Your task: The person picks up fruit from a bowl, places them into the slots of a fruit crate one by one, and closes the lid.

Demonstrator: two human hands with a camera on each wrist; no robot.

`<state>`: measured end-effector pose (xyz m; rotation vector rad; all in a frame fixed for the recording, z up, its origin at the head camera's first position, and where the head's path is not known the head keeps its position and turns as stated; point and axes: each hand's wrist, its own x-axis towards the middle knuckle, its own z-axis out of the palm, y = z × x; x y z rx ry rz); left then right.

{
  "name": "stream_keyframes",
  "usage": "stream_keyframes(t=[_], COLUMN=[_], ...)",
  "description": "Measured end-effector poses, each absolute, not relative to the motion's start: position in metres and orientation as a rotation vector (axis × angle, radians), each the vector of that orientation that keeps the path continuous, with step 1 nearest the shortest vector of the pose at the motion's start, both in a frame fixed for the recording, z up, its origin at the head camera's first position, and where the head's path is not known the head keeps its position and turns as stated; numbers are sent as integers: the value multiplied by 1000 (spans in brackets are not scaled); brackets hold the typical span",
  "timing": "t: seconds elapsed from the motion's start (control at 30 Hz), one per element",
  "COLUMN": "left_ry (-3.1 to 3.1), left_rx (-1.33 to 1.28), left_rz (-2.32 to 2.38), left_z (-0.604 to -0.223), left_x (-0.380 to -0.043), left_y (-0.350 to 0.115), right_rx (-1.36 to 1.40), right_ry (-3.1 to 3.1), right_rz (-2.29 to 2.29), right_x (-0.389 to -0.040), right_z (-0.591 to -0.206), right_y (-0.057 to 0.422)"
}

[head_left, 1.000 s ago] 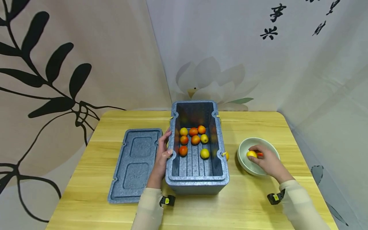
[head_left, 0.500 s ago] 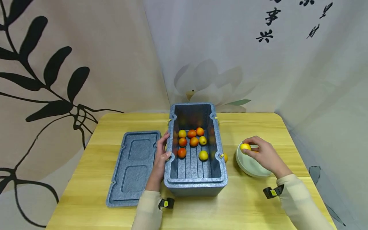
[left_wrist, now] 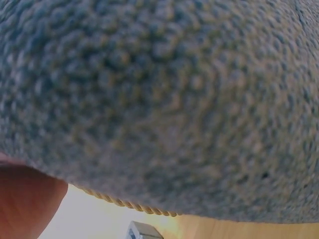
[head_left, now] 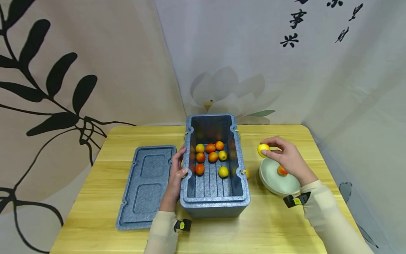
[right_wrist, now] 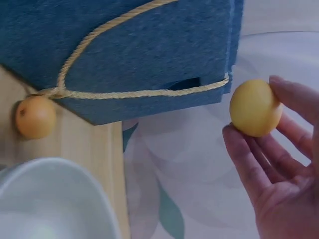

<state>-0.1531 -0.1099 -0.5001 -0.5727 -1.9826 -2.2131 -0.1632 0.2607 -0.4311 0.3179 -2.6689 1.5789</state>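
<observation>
My right hand (head_left: 287, 155) pinches a small round yellow fruit (right_wrist: 255, 107) between thumb and fingertips, raised over the far left rim of the pale green bowl (head_left: 269, 181). One orange-red fruit (head_left: 282, 170) lies in that bowl. A speckled grey-blue foam box (head_left: 215, 204) stands lidless left of the bowl, with several red, orange and yellow fruits (head_left: 213, 157) on its ribbed floor. My left hand (head_left: 174, 180) holds the box's left side, thumb at the rim. In the left wrist view the box wall (left_wrist: 164, 109) fills most of the picture.
The foam lid (head_left: 147, 187) lies flat on the wooden table (head_left: 269, 225), left of the box. Beside the box's right wall sits an orange-yellow fruit (right_wrist: 36, 117), near a yellow rope handle (right_wrist: 139, 93). A patterned cloth (head_left: 133, 63) hangs behind the table.
My right hand has lifted the yellow fruit out of the bowl and moved up and left, uncovering the orange-red fruit. The left hand stays at the box; the head view has shifted slightly.
</observation>
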Motion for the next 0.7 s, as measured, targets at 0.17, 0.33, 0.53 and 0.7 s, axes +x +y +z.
stream_keyframes(t=[0.17,0.33,0.53,0.7], left_ry=[-1967,-1965,-1977,-1985], left_rx=[-580,-568,-562,-568], left_rz=[-2198,-2208,-2194,-2185], left_z=[-500,-501,-505,-505], left_x=[-155,-155,-154,-154], left_y=[-108,-108,-109,-110], right_rx=[371,422,402,421], right_ry=[-2607,-2540,-2533,-2510], right_rz=[1612,1645,1667,1679], right_x=[-168,-171,-174,-179], right_z=[-416,-406,-398,-388], right_y=[254,246,236,225])
